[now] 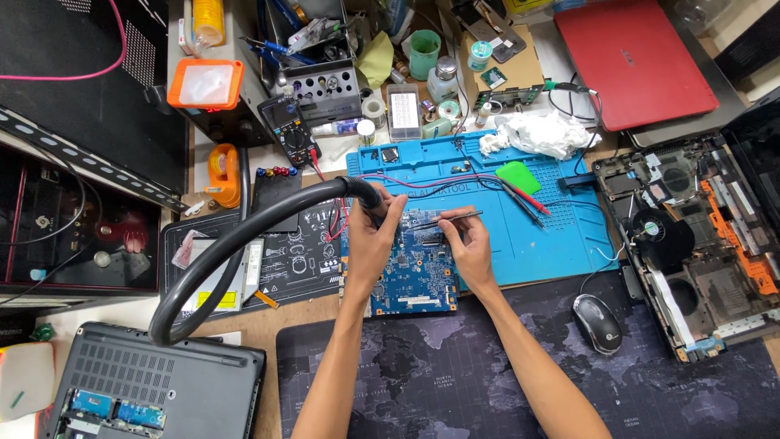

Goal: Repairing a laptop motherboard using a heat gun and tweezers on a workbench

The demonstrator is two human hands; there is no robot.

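while both hands work over the desk:
left hand [370, 244]: steadies blue rectangular circuit board [414, 280], fingers pressed on its edge.
right hand [467, 248]: pinches thin metal tweezers [447, 218]; best kept low and steady.

Electronics repair workshop: bench crowded with an opened laptop [699, 244], a multimeter [290, 130], a blue repair mat [552, 236], a circuit board [414, 276] and a tool rack [321, 81].

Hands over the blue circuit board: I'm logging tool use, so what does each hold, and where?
Right hand pinches tweezers near their rear end; left hand grips the circuit board at its left edge.
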